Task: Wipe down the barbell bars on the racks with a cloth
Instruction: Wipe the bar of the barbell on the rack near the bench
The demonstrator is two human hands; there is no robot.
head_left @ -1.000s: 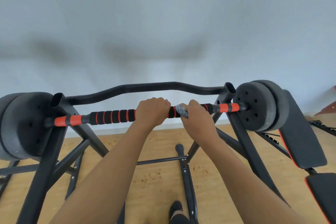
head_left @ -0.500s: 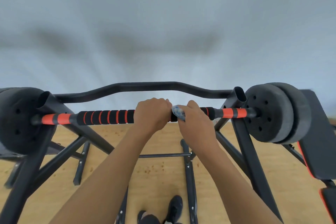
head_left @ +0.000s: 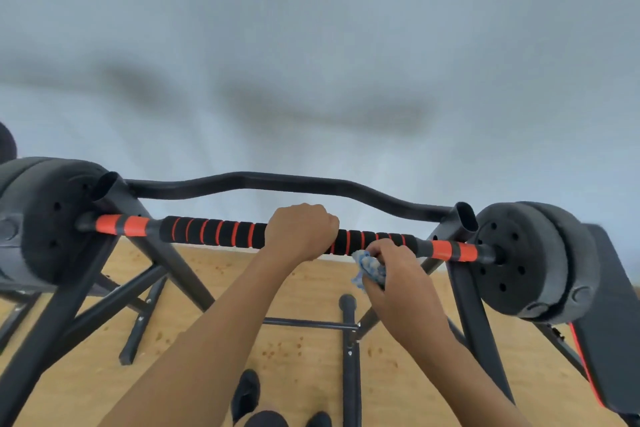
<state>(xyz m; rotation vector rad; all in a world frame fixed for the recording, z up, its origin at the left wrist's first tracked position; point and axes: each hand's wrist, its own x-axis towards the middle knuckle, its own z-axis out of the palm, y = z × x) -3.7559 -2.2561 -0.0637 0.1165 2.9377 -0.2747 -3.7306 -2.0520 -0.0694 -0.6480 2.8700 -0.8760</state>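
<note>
A barbell bar (head_left: 214, 231) with black foam grip and orange rings lies across a black rack (head_left: 465, 291), with dark weight plates at the left end (head_left: 41, 218) and the right end (head_left: 526, 256). My left hand (head_left: 299, 230) grips the bar near its middle. My right hand (head_left: 398, 274) is just below the bar, to the right of the left hand, and holds a bunched blue and white cloth (head_left: 369, 267). The cloth sits under the bar's right foam section; contact with the bar is unclear.
A curved black crossbar (head_left: 277, 184) joins the rack uprights behind the bar. Rack legs and braces (head_left: 348, 340) spread over the wooden floor. A black padded bench (head_left: 609, 315) stands at the right edge. My shoes (head_left: 247, 395) are below, and a plain wall is behind.
My right hand has come off the top of the bar and dropped just below it with the cloth. The view shifted, so the rack sits lower and further right. The left hand keeps its grip.
</note>
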